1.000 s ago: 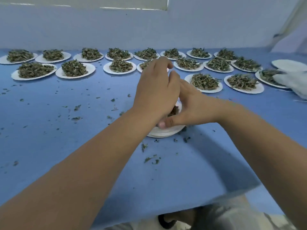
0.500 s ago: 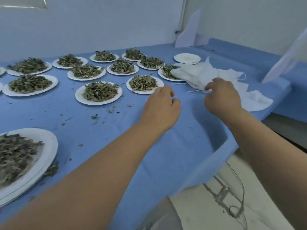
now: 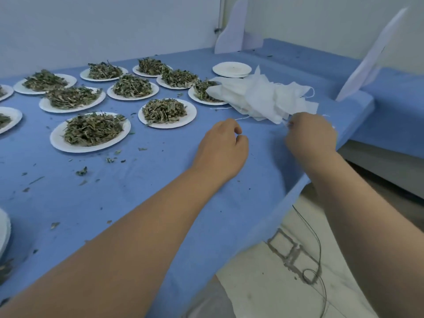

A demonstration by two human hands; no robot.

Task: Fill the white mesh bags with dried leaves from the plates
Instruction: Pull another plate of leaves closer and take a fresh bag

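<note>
A heap of white mesh bags (image 3: 263, 97) with loose strings lies on the blue cloth at the right. My right hand (image 3: 309, 134) pinches the near corner of the bottom bag. My left hand (image 3: 222, 150) hovers just left of it with loosely curled fingers and holds nothing. Several white plates heaped with dried leaves fill the table's left and middle; the nearest ones are a plate (image 3: 90, 131) at the left and another plate (image 3: 167, 112) beside the bags.
A stack of bare white plates (image 3: 231, 69) sits behind the bags. Another plate stack's rim (image 3: 3, 232) shows at the left edge. Leaf crumbs dot the blue cloth (image 3: 137, 191). The table's corner drops off at the right to a floor with a thin cable (image 3: 314, 253).
Both hands left the near plate of leaves and moved right as my view swung that way. My right hand reached the bag heap and now pinches a corner of it.
</note>
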